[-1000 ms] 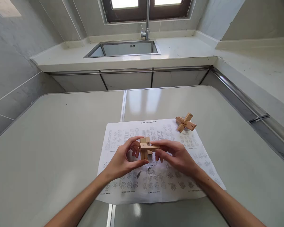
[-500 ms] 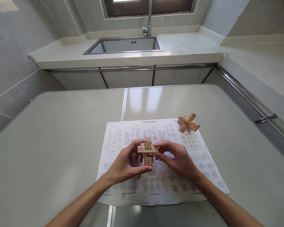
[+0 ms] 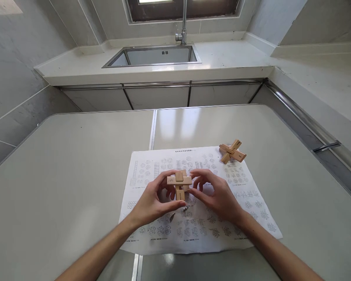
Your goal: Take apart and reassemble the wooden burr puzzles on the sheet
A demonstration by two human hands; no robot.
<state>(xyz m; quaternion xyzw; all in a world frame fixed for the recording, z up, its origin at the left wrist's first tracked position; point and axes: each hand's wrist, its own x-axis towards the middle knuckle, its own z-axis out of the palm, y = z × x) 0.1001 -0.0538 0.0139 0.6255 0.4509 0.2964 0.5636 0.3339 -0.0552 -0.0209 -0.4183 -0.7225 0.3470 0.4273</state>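
A wooden burr puzzle (image 3: 179, 181) of interlocking notched bars is held above the printed sheet. My left hand (image 3: 153, 197) is closed around it, thumb at the near end and fingertips at the far side. One bar lies crosswise with a dark mark on its left part; another bar points toward me. Close by the puzzle's right side, my right hand (image 3: 215, 191) has its thumb and index finger apart. Whether its thumb tip touches the wood is hard to tell. The inner joints of the puzzle are hidden.
A second wooden burr puzzle (image 3: 233, 151) rests at the upper right of the printed sheet (image 3: 199, 234), which shows many small diagrams. Both lie on a pale table (image 3: 76, 175) with a metal seam. Beyond stand a counter, a sink (image 3: 152, 55) and a tap (image 3: 181, 35).
The puzzle in my left hand has shifted slightly left and tilted. My right thumb and index finger have come away from the crosswise bar's right end.
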